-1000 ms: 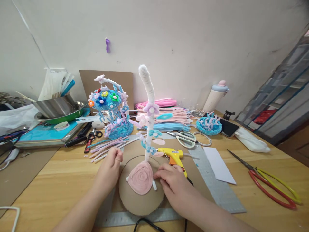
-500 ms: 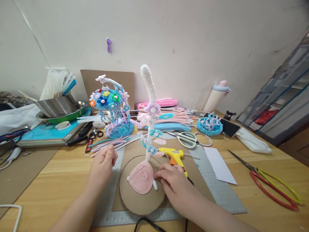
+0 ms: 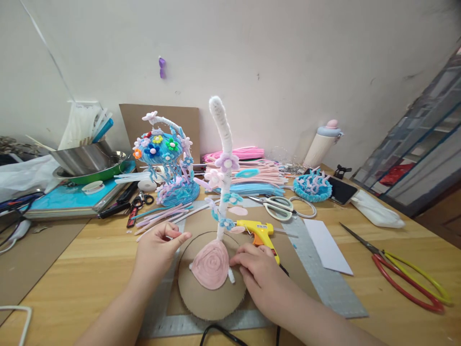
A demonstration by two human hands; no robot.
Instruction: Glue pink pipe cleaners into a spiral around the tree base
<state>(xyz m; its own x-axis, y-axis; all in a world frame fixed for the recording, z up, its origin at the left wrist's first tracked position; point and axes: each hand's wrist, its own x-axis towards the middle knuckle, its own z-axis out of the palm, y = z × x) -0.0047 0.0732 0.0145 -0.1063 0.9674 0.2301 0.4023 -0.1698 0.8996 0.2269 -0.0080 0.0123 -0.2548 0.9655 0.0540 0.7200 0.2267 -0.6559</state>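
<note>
A round cardboard disc (image 3: 212,305) lies in front of me with a flat pink pipe-cleaner spiral (image 3: 211,264) on it. From behind the spiral rises a white fuzzy stem (image 3: 223,129), bent at the top, bearing lilac and blue flowers and leaves. My right hand (image 3: 264,274) rests at the disc's right side, fingers stretched out, fingertips touching the spiral's edge near a short white stub (image 3: 231,275). My left hand (image 3: 160,247) hovers left of the disc, touching nothing I can see; its thumb is stretched out away from the loosely curled fingers.
Behind the disc lies a yellow glue gun (image 3: 261,231). Scissors with cream handles (image 3: 279,209) and red-and-yellow-handled scissors (image 3: 396,274) are to the right. A finished blue flowered piece (image 3: 162,149) stands back left, beside pipe cleaners (image 3: 252,175). A white card (image 3: 327,247) lies right.
My left hand has loosened from a closed fist, its thumb now pointing right toward the disc. My right hand, the disc and the stem have stayed put.
</note>
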